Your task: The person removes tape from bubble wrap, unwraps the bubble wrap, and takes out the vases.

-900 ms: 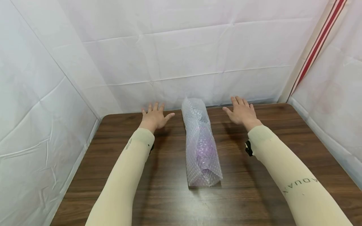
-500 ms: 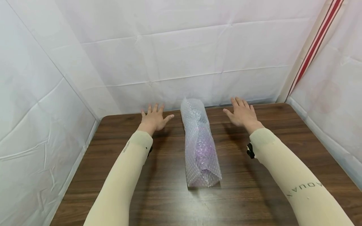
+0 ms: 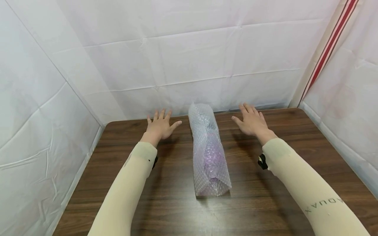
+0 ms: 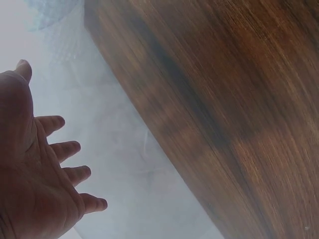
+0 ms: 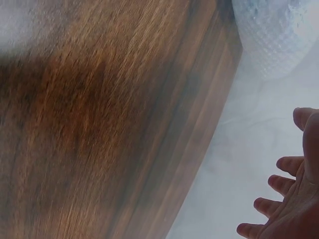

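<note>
A long bundle of bubble wrap (image 3: 206,147) lies lengthwise on the wooden table (image 3: 174,209), its far end at the back edge. Something purple shows through the near half of the wrap. To its left, my left hand (image 3: 159,127) is held over the back of the table with fingers spread, apart from the bundle. On the other side my right hand (image 3: 251,121) is held the same way, thumb pointing toward the bundle. Both palms are bare in the wrist views, and neither hand holds anything. The bundle's end (image 5: 274,40) appears at the top of the right wrist view.
White sheeting (image 3: 189,55) hangs behind the table and along both sides. A red-striped band (image 3: 330,49) runs down the back right corner. Small black devices (image 3: 262,161) sit under the sleeve cuffs.
Both forearms have shifted slightly, and the sleeve cuffs sit a little lower in view. The head view has tilted slightly. The bundle has stayed in place.
</note>
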### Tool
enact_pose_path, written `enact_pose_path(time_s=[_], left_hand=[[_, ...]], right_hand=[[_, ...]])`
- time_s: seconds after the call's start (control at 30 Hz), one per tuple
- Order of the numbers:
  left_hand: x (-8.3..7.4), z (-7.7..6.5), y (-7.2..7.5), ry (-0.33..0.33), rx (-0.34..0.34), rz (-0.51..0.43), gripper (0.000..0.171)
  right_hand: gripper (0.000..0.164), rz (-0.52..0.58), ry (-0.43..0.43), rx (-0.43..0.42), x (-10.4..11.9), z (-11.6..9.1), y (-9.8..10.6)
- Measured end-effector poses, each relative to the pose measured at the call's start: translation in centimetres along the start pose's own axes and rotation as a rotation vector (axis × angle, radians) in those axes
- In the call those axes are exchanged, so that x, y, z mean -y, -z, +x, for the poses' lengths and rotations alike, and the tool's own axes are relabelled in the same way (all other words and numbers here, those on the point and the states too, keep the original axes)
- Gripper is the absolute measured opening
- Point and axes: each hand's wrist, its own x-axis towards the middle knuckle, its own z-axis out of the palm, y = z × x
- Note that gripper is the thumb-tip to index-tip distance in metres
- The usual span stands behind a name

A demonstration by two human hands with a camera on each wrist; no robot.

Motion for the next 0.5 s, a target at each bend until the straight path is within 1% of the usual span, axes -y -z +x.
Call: enact_pose_path(time_s=[0.23,0.5], left_hand=[[-0.2,-0.7,0.0,-0.014,-0.015,-0.022,0.089],[-1.1,-1.7,0.0,-0.041,-0.016,-0.046,0.089]], right_hand=[[0.078,0.007,0.021,-0.006,0.2,-0.6,0.1],[0.076,0.014,0.042,-0.012,0.5,-1.7,0.1]])
